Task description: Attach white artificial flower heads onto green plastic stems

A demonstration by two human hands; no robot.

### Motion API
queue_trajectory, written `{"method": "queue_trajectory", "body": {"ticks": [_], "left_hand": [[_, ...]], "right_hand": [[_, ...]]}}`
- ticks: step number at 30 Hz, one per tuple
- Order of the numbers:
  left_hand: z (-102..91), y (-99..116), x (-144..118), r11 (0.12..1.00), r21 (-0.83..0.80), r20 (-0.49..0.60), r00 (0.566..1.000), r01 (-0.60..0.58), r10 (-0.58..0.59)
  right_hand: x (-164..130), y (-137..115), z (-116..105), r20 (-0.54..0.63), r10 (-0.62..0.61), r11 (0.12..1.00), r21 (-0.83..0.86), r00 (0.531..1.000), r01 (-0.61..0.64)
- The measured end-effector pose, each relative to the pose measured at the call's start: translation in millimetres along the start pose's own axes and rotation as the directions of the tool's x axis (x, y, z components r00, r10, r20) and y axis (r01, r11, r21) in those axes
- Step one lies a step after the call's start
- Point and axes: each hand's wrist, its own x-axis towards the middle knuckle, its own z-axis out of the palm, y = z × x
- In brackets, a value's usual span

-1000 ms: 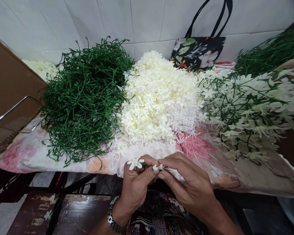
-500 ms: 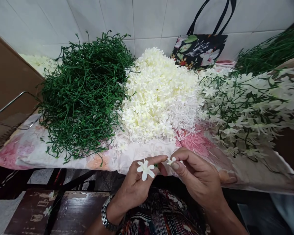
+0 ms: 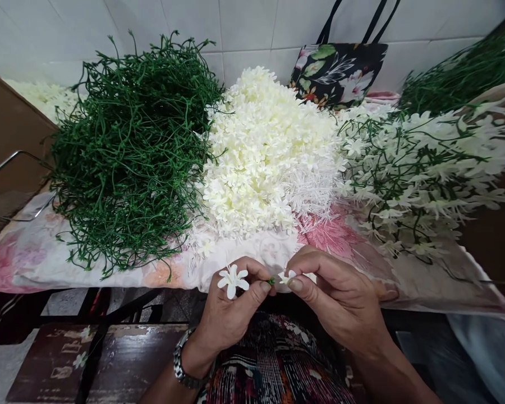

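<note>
My left hand is closed on a green plastic stem, whose tip pokes out between thumb and forefinger. A white artificial flower with open petals shows above that hand's knuckles; its link to the stem is hidden. Between the thumb and forefinger of my right hand is a small white flower piece, its narrow end pointing at the stem tip. A slight gap separates the two. Both hands are over the table's front edge.
Green plastic stems are heaped at left, loose white blossoms at centre. Thin white filaments lie beside them. Finished-looking flower sprays spread at right. A floral bag leans on the tiled wall. A cardboard box stands at far left.
My left thumb and forefinger have closed on the stem, so its green tip now shows. The left hand and its flower shifted slightly left. The view tilted a little.
</note>
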Motion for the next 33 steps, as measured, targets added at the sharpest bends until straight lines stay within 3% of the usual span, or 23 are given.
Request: {"method": "queue_trajectory", "body": {"ticks": [7, 13, 17, 27, 33], "left_hand": [[-0.5, 1, 0, 0.975, 0.221, -0.020, 0.999, -0.037, 0.042], [0.3, 10, 1, 0.863, 0.443, 0.068, 0.969, -0.243, 0.238], [0.0, 7, 0, 0.811, 0.482, 0.107, 0.941, -0.330, 0.320], [-0.7, -4, 4, 0.802, 0.508, 0.087, 0.944, -0.316, 0.317], [1.2, -15, 9, 0.872, 0.431, -0.010, 0.965, -0.232, 0.261]], "right_hand": [[4, -5, -5, 0.112, -0.129, 0.965, -0.215, 0.985, 0.151], [5, -8, -8, 0.219, -0.153, 0.890, -0.394, 0.964, 0.231], [6, -9, -8, 0.282, -0.176, 0.825, -0.480, 0.943, 0.298], [6, 2, -2, 0.271, -0.189, 0.837, -0.458, 0.944, 0.299], [2, 16, 7, 0.234, -0.160, 0.861, -0.443, 0.959, 0.251]]}}
